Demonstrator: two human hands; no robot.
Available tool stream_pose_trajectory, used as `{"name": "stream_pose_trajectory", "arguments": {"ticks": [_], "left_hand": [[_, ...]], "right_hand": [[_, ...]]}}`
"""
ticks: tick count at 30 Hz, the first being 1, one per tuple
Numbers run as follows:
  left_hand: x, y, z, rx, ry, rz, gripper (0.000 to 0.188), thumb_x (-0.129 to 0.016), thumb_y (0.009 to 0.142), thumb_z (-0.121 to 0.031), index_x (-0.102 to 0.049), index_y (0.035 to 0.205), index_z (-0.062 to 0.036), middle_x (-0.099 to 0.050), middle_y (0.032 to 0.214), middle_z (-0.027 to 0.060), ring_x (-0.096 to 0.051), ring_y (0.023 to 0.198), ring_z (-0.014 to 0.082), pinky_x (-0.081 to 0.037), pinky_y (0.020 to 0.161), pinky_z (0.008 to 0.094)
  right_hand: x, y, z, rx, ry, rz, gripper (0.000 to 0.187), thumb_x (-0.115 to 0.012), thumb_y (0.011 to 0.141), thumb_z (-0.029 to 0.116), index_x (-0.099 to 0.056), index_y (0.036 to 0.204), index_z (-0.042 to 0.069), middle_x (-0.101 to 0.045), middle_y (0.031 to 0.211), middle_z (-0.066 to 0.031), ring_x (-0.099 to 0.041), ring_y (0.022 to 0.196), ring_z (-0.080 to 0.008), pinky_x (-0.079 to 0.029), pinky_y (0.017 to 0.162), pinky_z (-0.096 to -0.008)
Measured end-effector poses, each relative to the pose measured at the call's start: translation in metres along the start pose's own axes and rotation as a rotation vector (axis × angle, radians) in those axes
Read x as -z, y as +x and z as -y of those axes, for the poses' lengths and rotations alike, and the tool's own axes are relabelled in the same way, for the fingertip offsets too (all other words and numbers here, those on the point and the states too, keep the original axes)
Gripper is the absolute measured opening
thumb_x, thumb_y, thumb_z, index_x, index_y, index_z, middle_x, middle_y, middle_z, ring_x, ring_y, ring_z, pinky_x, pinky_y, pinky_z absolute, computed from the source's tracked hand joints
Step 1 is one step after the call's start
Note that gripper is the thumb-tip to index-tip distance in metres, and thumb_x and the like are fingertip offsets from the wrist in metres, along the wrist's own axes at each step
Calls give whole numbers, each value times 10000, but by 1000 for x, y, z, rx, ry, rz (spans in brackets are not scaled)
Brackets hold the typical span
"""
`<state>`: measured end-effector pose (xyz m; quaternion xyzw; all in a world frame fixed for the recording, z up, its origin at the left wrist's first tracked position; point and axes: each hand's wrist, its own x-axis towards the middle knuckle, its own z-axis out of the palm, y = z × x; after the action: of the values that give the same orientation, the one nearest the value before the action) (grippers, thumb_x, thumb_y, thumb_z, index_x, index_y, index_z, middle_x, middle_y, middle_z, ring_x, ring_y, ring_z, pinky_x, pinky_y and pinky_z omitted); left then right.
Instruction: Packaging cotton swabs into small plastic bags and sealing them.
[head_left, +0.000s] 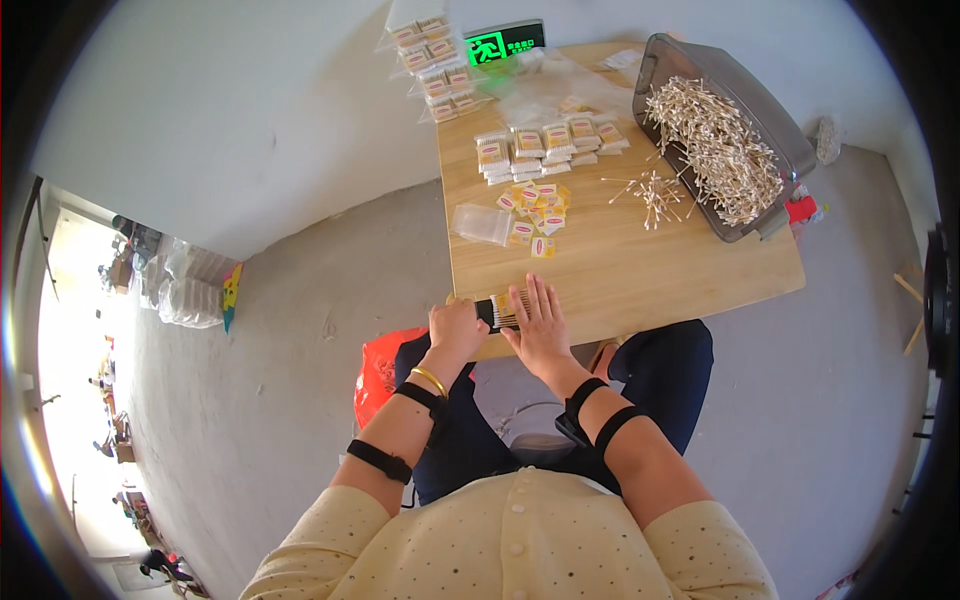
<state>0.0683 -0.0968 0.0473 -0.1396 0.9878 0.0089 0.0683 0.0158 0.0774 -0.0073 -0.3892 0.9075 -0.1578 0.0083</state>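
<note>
At the near edge of the table, a small row of cotton swabs (506, 318) lies with a yellow-and-white card (503, 300) on it. A flat black piece (485, 312) shows at the left end of the swabs. My left hand (458, 330) is closed at that black piece, its fingertips mostly hidden. My right hand (541, 328) is stretched out flat, palm down, partly covering the swabs' right side. Farther up the table are loose yellow-and-white cards (543, 247) and a stack of clear plastic bags (482, 225).
Packed swab bundles (527, 142) stand in rows at the back of the wooden table (640, 280). A grey bin (650, 75) of loose swabs (715, 150) lies tipped at the right, some spilled. Filled bags (440, 75) are stacked back left. A red bag (376, 368) hangs below left.
</note>
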Motion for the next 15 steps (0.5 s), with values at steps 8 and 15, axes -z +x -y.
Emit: {"name": "stream_pose_trajectory", "arguments": {"ticks": [8,15], "left_hand": [[-7,4,12,100,-177,70,188,-660,789,-266,-701,787,-83,-715,774,101,-702,778,303,-477,831,456],[-21,-8,22,209,-531,-123,119,-679,798,-239,-687,792,-121,-696,731,62,-679,754,283,-421,836,458]], "right_hand": [[-9,3,14,70,36,-12,704,-551,1010,392,-326,1595,72,-190,1679,-259,-176,1573,-382,-151,1279,-525],[-11,6,23,68,50,-43,676,-556,1006,368,-355,1581,74,-201,1678,-252,-186,1571,-380,-161,1275,-531]]}}
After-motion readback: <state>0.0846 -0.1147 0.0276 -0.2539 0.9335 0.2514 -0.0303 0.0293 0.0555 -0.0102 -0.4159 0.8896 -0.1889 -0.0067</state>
